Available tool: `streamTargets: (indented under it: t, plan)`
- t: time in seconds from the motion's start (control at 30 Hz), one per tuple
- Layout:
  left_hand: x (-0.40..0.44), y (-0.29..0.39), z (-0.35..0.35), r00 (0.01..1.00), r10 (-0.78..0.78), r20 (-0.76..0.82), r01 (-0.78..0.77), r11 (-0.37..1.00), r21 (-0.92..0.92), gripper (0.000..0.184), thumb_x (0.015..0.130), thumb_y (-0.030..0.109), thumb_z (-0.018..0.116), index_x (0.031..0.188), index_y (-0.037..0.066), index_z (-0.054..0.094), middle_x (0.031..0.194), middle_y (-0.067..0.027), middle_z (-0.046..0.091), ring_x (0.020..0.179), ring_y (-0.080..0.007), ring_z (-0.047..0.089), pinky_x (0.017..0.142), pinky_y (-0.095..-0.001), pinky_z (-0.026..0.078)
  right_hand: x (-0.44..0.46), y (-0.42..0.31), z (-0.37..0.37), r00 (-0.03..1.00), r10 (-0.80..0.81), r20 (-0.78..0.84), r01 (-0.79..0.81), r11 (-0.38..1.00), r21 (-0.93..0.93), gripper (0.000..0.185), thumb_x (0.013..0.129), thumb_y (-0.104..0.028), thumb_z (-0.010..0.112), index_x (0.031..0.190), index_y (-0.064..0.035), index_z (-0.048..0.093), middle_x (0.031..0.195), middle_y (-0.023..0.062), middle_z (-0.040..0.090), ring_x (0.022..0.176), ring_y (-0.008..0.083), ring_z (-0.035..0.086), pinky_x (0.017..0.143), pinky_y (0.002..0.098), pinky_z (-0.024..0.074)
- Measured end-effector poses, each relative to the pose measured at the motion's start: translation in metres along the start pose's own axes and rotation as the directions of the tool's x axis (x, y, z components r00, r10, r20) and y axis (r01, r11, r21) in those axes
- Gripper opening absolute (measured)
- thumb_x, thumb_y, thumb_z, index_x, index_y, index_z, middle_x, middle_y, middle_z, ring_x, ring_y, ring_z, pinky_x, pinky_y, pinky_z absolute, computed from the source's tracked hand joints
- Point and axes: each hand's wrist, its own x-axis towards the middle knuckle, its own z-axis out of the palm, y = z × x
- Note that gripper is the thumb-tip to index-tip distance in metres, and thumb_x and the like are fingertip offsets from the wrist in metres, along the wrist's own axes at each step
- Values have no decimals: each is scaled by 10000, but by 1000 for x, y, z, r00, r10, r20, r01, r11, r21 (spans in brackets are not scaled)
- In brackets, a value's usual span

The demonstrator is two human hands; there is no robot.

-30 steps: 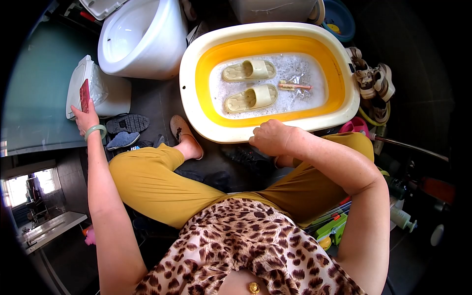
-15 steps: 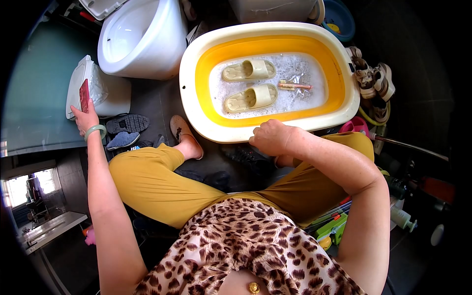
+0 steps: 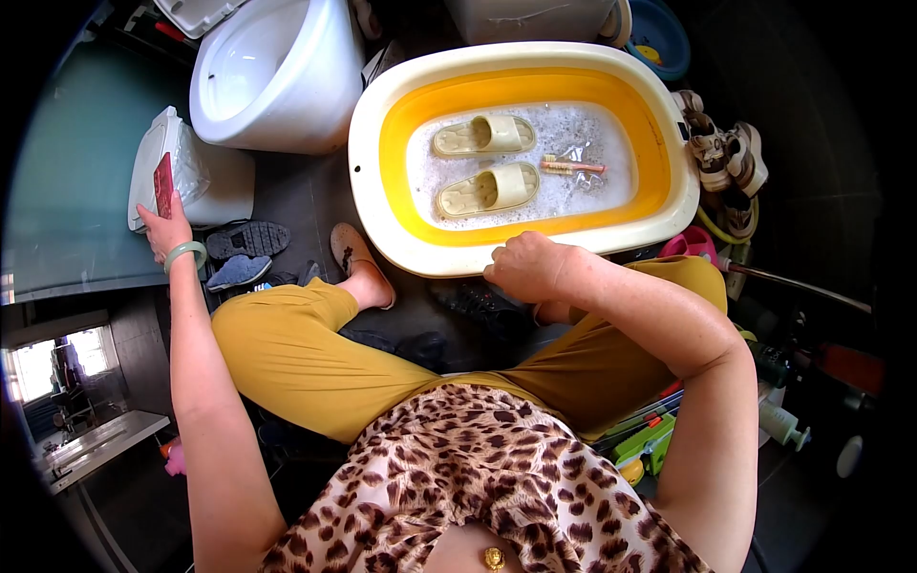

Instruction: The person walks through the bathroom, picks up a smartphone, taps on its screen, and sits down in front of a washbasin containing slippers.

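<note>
On the left, my left hand (image 3: 166, 232), with a green bangle at the wrist, grips a flat red packet (image 3: 163, 186) against the white lidded bin (image 3: 212, 191). My right hand (image 3: 527, 266) is closed at the near rim of a yellow-and-white wash tub (image 3: 411, 250); its curled fingers hide anything inside them. Foamy water fills the tub's bottom. Two pale green slippers sit in it, an upper slipper (image 3: 468, 138) and a lower slipper (image 3: 484, 191), toes to the right. Beside them lies a pink-handled brush (image 3: 573, 166).
A white toilet (image 3: 330, 95) stands behind the bin. Dark shoes (image 3: 248, 240) and a blue slipper (image 3: 239, 272) lie on the floor at left. Several sneakers (image 3: 709, 153) are right of the tub. A blue basin (image 3: 664, 38) stands at the back right.
</note>
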Motion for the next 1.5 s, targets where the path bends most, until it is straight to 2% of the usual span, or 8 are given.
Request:
streamTargets:
  t: [0.27,0.37,0.57,0.67,0.87,1.5]
  plan:
    - [0,0,0,1000,-2,-3,2,1000,-6,805,702,587,494,1313,149,207,1186,-202,440,1070,-365,438,860,-519,317,1,1,3,1000,-21,4,21,999,-44,206,732,-140,533,898,-56,621,893,106,621,827,222,603,675,315,481]
    - [1,-2,2,1000,11,-11,-11,1000,-10,805,702,585,495,1312,147,207,1183,-201,444,1069,-365,439,860,-519,317,2,1,2,1000,9,-3,-9,1000,20,199,730,-132,537,890,-54,625,892,109,621,825,225,604,676,316,481]
    - [1,-1,0,1000,18,-19,-18,1000,-5,806,702,584,498,1313,148,205,1183,-200,444,1069,-365,439,858,-517,321,2,1,3,1000,-5,2,5,1000,1,197,731,-124,533,889,-52,627,891,109,622,824,227,604,675,318,483]
    - [-6,7,-9,999,0,33,1,1000,-8,821,709,591,483,1316,120,194,1233,-211,393,1103,-392,400,882,-514,316,3,2,5,1000,-13,-5,13,1000,-6,198,729,-128,536,888,-52,627,888,109,622,824,226,604,675,318,483]
    - [2,-2,2,1000,7,-13,-7,1000,-7,812,698,591,498,1313,151,203,1190,-200,437,1067,-370,438,857,-523,320,3,1,4,1000,-5,2,5,1000,-1,201,726,-134,544,890,-52,626,888,109,622,825,225,604,677,317,483]
    - [0,1,-2,1000,-9,-2,9,1000,-12,809,697,584,506,1314,156,203,1201,-198,429,1079,-369,430,866,-533,309,0,0,0,1000,-3,-3,3,1000,11,200,732,-136,528,886,-56,626,887,103,622,827,228,601,682,321,479]
